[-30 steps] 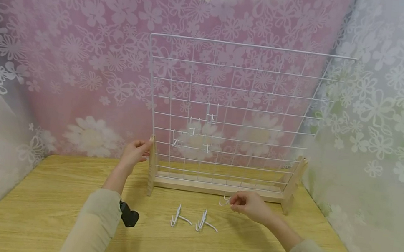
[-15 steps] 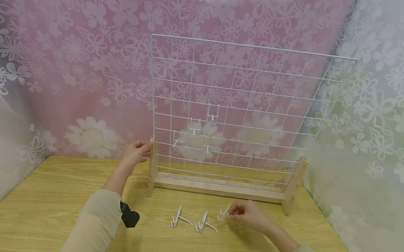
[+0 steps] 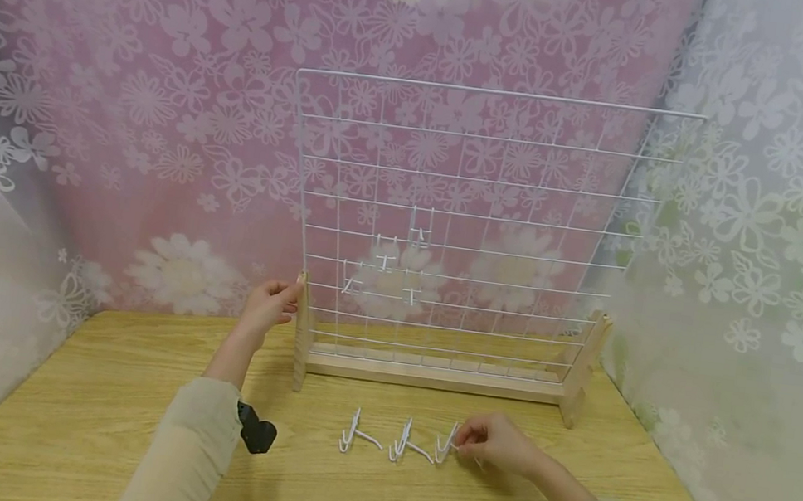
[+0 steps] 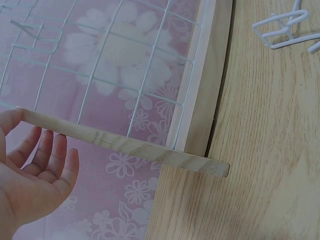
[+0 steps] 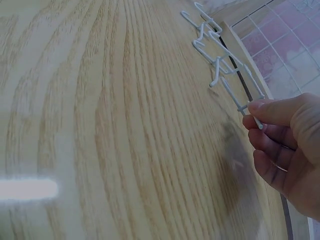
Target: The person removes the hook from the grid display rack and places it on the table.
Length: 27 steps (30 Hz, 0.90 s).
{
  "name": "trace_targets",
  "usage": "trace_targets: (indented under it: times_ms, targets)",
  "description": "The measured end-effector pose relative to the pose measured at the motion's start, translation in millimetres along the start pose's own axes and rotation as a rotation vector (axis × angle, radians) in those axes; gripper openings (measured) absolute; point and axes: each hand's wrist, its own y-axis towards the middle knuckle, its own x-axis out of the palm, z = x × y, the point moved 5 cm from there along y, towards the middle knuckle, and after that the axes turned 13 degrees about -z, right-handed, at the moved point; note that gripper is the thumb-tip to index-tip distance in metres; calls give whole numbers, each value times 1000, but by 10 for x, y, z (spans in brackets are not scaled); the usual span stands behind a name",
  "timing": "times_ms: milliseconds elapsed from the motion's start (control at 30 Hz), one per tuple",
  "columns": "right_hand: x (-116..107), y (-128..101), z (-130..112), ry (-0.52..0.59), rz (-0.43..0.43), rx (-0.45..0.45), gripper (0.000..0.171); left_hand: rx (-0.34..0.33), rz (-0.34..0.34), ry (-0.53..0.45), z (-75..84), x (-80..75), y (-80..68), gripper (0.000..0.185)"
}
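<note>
In the head view my left hand is at the top of the left wooden upright of a grid rack stand. Its thumb and fingers hold that upright's upper end in the left wrist view. My right hand pinches a white wire hook between thumb and fingers, low at the table; part of the hook is hidden by the fingers. To its left on the table lie two similar hooks, a middle hook and a left hook. In the right wrist view the held hook appears beside the others.
A white wire grid stands in the wooden base. Several white hooks hang on its left half, among them an upper hook. Flowered sheeting surrounds the wood-grain table.
My right hand has lowered the hook toward the front of the table, near the row of two hooks. The left hand has stayed at the upright.
</note>
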Motion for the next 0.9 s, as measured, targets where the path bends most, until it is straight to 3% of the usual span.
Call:
trace_targets:
  times_ms: [500, 900]
  targets:
    - [19, -41, 112, -15, 2, -3, 6, -1, -2, 14, 5, 0, 2, 44]
    - [38, -11, 129, -1, 8, 51, 6, -2, 1, 14, 5, 1, -7, 44]
